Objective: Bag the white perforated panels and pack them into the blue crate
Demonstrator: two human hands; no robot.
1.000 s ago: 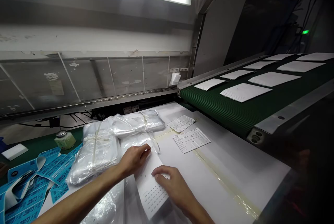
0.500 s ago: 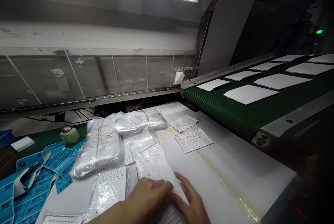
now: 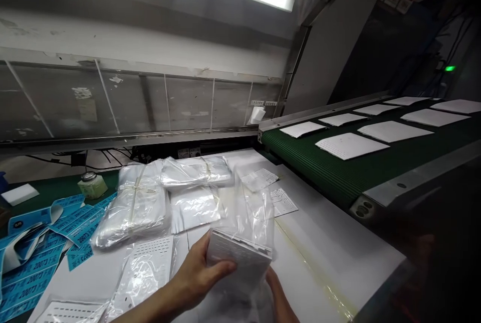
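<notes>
I'm holding a stack of white perforated sheets [image 3: 238, 258] upright and tilted, low in the middle of the view, with its top end inside a clear plastic bag [image 3: 251, 217] that rises above it and hangs below it. My left hand [image 3: 197, 275] grips the stack from the lower left, its fingers [image 3: 221, 268] pressed together across the face of the sheets. My right hand [image 3: 276, 295] sits under the stack, mostly behind the plastic, so I can't tell how its fingers stand. To the left on the white table [image 3: 338, 243] lie two tied bundles of plastic bags [image 3: 131, 207], one loose flat bag [image 3: 193, 207], and one perforated sheet in a bag [image 3: 150, 268]. Another sheet [image 3: 71, 312] lies at the bottom left. Two printed sheets [image 3: 283, 201] lie just right of my hands, one of them seen through the bag. At the upper right, eight white sheets [image 3: 349, 146] sit in two rows on a green conveyor belt [image 3: 319, 162]. At the far left are many blue labels [image 3: 45, 243], one jar with a metal lid [image 3: 92, 186], and one white block [image 3: 19, 194].
</notes>
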